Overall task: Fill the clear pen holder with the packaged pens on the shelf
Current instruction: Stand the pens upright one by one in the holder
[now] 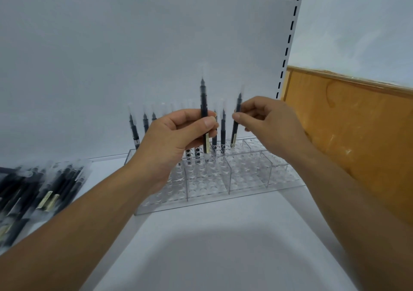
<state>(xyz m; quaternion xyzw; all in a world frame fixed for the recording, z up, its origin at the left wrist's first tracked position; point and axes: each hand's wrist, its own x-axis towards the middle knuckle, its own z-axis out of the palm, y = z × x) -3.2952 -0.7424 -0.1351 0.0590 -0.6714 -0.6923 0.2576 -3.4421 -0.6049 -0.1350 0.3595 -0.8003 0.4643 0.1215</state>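
A clear pen holder with rows of round holes stands on the white shelf against the back panel. Several dark pens stand upright in its back row. My left hand pinches one dark pen upright above the holder's middle. My right hand holds another dark pen by its upper part, its lower end resting in a back-row hole on the right. A pile of packaged dark pens lies at the far left of the shelf.
The white shelf surface runs toward me in front of the holder. A slotted shelf upright rises at the right, and beyond it stands an orange wooden panel.
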